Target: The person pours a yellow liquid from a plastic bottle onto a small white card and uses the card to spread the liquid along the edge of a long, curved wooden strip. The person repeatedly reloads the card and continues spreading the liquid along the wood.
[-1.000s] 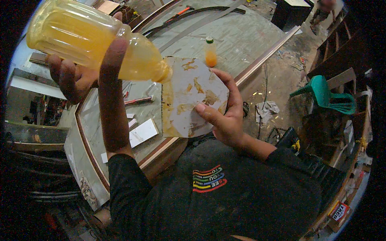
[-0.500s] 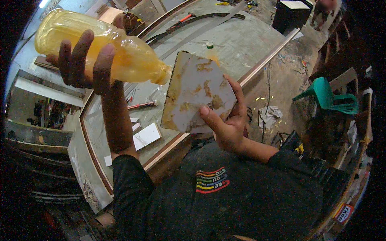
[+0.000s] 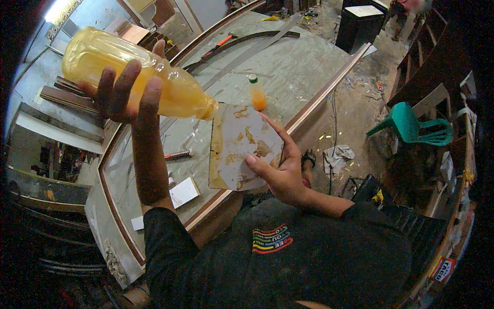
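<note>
My left hand [image 3: 121, 95] is wrapped round a large clear plastic bottle [image 3: 180, 92] of thick yellow stuff. The bottle lies tilted, its open neck pointing down to the right. That mouth sits close to the upper left corner of a flat, pale spreader plate [image 3: 229, 147] with a finely notched left edge. Yellow-brown smears cover parts of the plate. My right hand [image 3: 288, 177] pinches the plate from its right side, thumb on the face towards me and fingers behind. I cannot make out any stuff flowing from the mouth.
A small green-capped bottle [image 3: 257, 95] with orange liquid stands on the large worktable [image 3: 288, 64]. A red-handled tool [image 3: 179, 154], a white offcut [image 3: 184, 192], a hammer [image 3: 218, 45] and curved strips lie there. A green plastic chair [image 3: 406, 123] stands right, near a rag [image 3: 338, 158].
The view has shifted slightly. The plate has moved down and a little left in view, so the bottle's mouth is now by its top corner. The small bottle behind shows more fully.
</note>
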### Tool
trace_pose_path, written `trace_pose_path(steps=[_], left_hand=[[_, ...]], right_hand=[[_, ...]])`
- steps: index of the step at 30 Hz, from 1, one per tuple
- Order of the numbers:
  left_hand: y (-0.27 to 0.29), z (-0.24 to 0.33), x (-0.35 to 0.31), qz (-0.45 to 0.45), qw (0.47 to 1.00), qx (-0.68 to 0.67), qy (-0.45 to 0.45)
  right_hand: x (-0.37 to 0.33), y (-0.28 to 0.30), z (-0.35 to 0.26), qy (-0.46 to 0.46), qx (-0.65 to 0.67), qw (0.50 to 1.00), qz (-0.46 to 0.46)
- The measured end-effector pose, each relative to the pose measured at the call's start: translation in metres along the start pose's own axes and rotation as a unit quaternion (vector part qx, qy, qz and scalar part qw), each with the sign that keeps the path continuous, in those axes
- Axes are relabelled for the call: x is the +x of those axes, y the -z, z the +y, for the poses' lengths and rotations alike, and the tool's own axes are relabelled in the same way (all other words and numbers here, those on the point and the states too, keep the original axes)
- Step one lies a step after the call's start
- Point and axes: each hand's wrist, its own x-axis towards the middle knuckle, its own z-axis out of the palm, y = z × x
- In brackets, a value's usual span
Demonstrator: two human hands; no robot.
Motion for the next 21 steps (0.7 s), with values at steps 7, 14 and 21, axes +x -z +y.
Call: trace_pose_path(steps=[7, 14, 21], left_hand=[[-0.009, 0.009, -0.013, -0.003, 1.000, -0.008, -0.006], [0.015, -0.003, -0.018, -0.113, 0.991, 0.046, -0.046], [0.052, 0.013, 0.010, -0.340, 0.936, 0.067, -0.068]], right_hand=[[0.006, 0.009, 0.007, -0.042, 0.034, 0.998, 0.024], [0.014, 0.015, 0.007, -0.059, 0.034, 0.997, -0.036], [0.020, 0.022, 0.014, -0.061, 0.044, 0.997, -0.035]])
